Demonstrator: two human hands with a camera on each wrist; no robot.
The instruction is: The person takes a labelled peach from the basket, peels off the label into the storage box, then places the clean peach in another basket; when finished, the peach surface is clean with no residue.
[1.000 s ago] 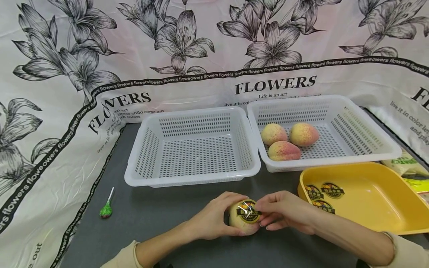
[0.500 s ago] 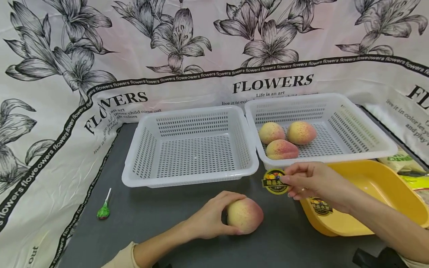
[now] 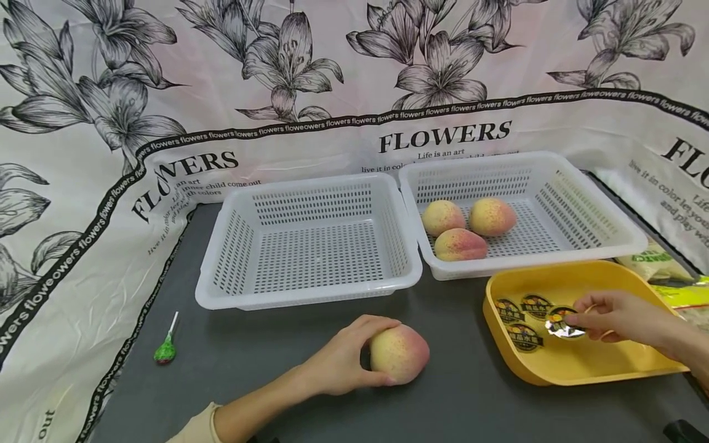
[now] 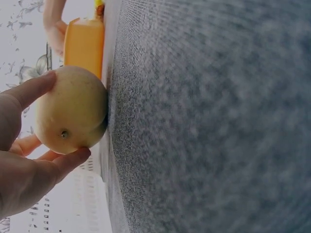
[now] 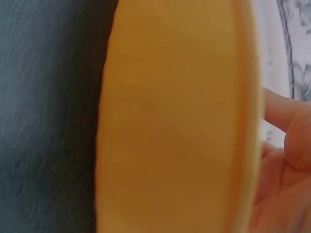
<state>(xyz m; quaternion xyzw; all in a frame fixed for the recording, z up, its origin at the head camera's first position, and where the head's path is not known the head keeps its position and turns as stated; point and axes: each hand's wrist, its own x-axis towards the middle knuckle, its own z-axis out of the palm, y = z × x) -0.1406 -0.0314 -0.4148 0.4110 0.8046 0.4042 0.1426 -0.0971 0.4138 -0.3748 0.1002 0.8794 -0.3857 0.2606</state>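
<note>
My left hand (image 3: 346,363) grips a yellow-pink peach (image 3: 400,354) that rests on the dark grey table (image 3: 266,344); in the left wrist view the peach (image 4: 73,110) sits between thumb and fingers. My right hand (image 3: 612,317) reaches into the yellow tray (image 3: 581,369) and pinches a round sticker (image 3: 560,324) above the tray's floor. Three more stickers (image 3: 523,317) lie in the tray beside it. The right wrist view shows only the tray's blurred yellow wall (image 5: 175,121) and fingertips (image 5: 286,141).
Two white perforated baskets stand behind: the left one (image 3: 310,295) holds nothing, the right one (image 3: 554,261) holds three peaches (image 3: 462,229). A green lollipop (image 3: 165,351) lies at the left. Packets (image 3: 664,271) lie at the far right. A flowered cloth hangs all round.
My right hand peeled the sticker off the peach, carried it right and now holds it inside the yellow tray. The left hand kept hold of the peach, which stayed put.
</note>
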